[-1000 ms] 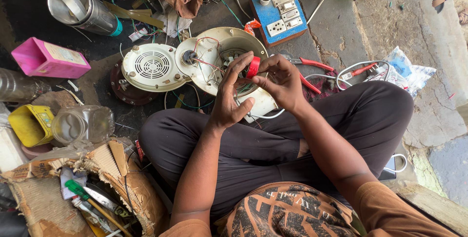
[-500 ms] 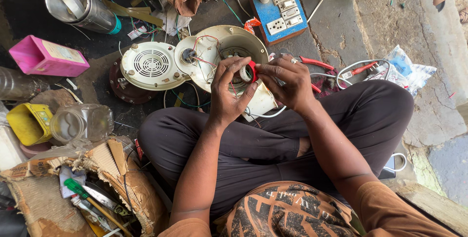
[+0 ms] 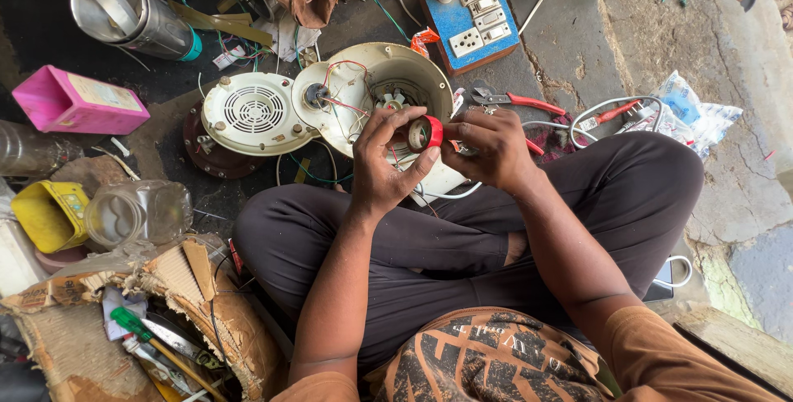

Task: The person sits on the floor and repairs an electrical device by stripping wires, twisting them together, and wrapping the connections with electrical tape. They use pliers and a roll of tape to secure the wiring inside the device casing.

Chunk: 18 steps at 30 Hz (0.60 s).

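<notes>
Sitting cross-legged on the floor, the person has dark trousers [image 3: 578,204] spread wide across the middle of the view. Just past the knees lies a round cream machine shell [image 3: 405,71] turned open, with red and green wires and a small fan inside it. Beside that, to the left, is a white round cover [image 3: 252,113] with a grille in its middle. A shiny metal jug [image 3: 132,14] lies farther off at the top left, and a blue board with sockets [image 3: 475,14] sits at the top. A pink box [image 3: 78,104] rests at the left, with a clear jar [image 3: 136,214] and a yellow tub [image 3: 49,214] below it. Red pliers [image 3: 516,100] lie near the blue board. The left hand [image 3: 384,166] is clamped on a small roll of red tape [image 3: 425,132], held up over the shell. The right hand [image 3: 491,150] has its fingers curled together, pinching at the edge of the roll.
</notes>
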Available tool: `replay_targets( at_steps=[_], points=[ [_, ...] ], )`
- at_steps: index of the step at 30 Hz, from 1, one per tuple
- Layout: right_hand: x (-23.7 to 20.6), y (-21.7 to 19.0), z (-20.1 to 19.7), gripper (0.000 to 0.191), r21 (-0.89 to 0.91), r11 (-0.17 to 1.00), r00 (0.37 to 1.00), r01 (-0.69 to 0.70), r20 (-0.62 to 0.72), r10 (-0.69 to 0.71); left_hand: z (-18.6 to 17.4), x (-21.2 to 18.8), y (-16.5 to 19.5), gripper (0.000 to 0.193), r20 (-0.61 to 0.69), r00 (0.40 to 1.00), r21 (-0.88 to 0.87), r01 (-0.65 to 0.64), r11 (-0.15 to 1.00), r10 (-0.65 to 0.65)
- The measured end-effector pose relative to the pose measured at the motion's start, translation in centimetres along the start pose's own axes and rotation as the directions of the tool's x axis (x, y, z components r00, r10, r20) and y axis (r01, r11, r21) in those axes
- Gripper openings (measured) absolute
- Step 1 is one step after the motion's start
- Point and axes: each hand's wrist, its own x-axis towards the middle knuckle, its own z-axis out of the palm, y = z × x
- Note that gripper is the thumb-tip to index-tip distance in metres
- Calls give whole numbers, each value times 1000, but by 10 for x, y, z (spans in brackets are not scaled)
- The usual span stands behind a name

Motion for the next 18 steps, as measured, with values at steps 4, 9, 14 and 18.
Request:
replay_targets(
  at_steps=[4,9,14,18],
  points=[
    [1,-7,-6,26,143,986,995,-87,-39,93,-4,-1,3,46,-35,999,58,-37,998,39],
    [5,-10,-10,27,-26,999,1000,-24,-14,23,-3,1,3,49,-37,999,92,5,996,-2],
    [7,-14,-10,24,-145,989,999,42,-6,-43,-4,0,2,48,-24,999,106,-22,994,25],
    [5,-16,-10,23,-140,988,998,63,-17,-66,-4,1,4,42,-18,999,123,-42,992,44]
  ],
)
